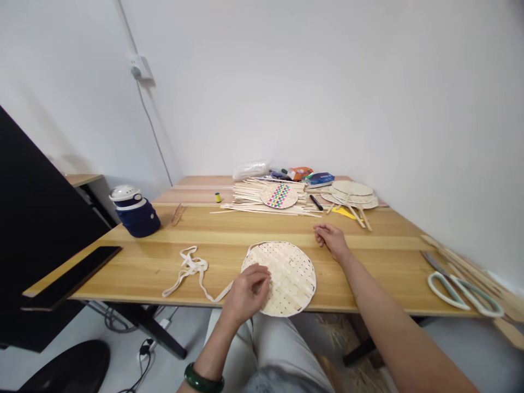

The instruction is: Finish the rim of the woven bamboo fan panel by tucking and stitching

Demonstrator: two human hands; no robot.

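A round woven bamboo fan panel (pixel 289 278), pale and edged with white tape, lies at the table's front edge and juts slightly over it. My left hand (pixel 248 292) is closed on its left rim, thumb and fingers pinched together. From that rim a white cloth tape (pixel 195 265) trails left and lies in loose loops on the wood. Above and to the right of the panel, apart from it, my right hand (pixel 332 240) is raised with its fingers pinched. Whatever it may hold is too fine to see.
Behind lie bamboo strips (pixel 249 192), a colour-woven disc (pixel 279 195), a black marker (pixel 316 202), stacked fans (pixel 352 194) and a yellow thread spool (pixel 218 197). Scissors (pixel 464 292) rest at right, a blue jar (pixel 137 213) and black panel (pixel 73 278) at left.
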